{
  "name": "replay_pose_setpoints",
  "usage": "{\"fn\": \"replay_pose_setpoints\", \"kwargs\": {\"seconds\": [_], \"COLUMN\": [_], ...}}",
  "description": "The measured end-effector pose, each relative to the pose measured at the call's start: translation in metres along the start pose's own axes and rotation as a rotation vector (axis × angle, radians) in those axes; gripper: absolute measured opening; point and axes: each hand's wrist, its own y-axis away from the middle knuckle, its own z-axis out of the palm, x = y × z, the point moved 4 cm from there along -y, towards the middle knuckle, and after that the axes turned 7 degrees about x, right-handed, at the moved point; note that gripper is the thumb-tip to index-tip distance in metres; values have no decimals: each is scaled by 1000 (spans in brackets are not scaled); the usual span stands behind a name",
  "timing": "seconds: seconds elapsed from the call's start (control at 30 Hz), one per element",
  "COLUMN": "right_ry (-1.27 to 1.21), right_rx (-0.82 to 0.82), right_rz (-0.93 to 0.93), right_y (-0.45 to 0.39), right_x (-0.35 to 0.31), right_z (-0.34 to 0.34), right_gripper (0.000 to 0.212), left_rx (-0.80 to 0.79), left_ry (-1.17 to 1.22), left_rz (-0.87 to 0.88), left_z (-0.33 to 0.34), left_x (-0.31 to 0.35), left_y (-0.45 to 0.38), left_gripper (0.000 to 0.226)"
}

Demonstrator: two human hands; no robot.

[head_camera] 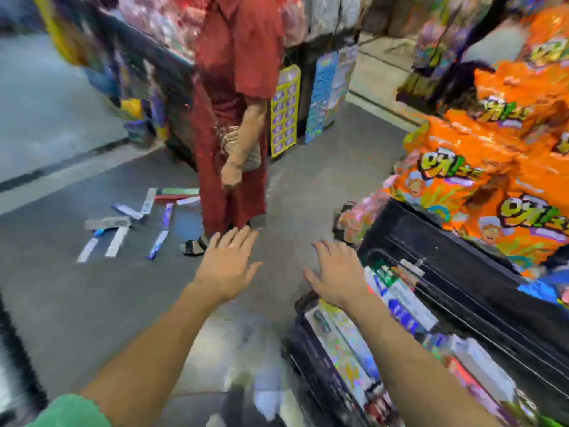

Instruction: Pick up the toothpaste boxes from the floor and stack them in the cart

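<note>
Toothpaste boxes (135, 220) lay scattered on the grey floor (77, 303) ahead and to the left, close beside a bystander in red (234, 103), while several others already sat in the black cart (462, 291) at the right. Both the left hand (228, 266) and the right hand (335, 272) were spread flat with straight fingers and held nothing, the right one near the cart's edge. By my reading the job was partly done, with about ten boxes left to collect.

orange snack bags (480, 167), seemingly blue-white toothpaste boxes (127, 211), black cart (462, 272).
</note>
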Motion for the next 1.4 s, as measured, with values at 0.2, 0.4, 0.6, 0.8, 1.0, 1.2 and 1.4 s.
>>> {"fn": "replay_pose_setpoints", "kwargs": {"seconds": [0.2,0.4,0.6,0.8,1.0,1.2,1.4], "right_ry": [-50,-85,-95,-122,-131,-118,-90], "right_rx": [8,-50,-115,-182,-223,-284,-316], "right_rz": [-269,-491,-625,-733,-791,-750,-623], "right_y": [-88,-159,-256,-364,-460,-537,-608], "right_x": [-182,-318,-423,-512,-591,-655,-708], "right_z": [3,27,72,105,125,167,230], "right_gripper": [62,59,67,66,64,63,63], "left_rx": [23,5,-39,-82,-99,-144,-174], "left_ry": [17,-11,-10,-44,-36,-25,26], "left_rz": [-336,-579,-741,-851,-910,-915,-835], "left_z": [-19,-13,3,3,8,34,80], "left_x": [-194,-326,-438,-546,-646,-746,-854], "left_y": [81,131,131,98,62,31,-13], "left_gripper": [68,69,70,70,71,71,70]}}
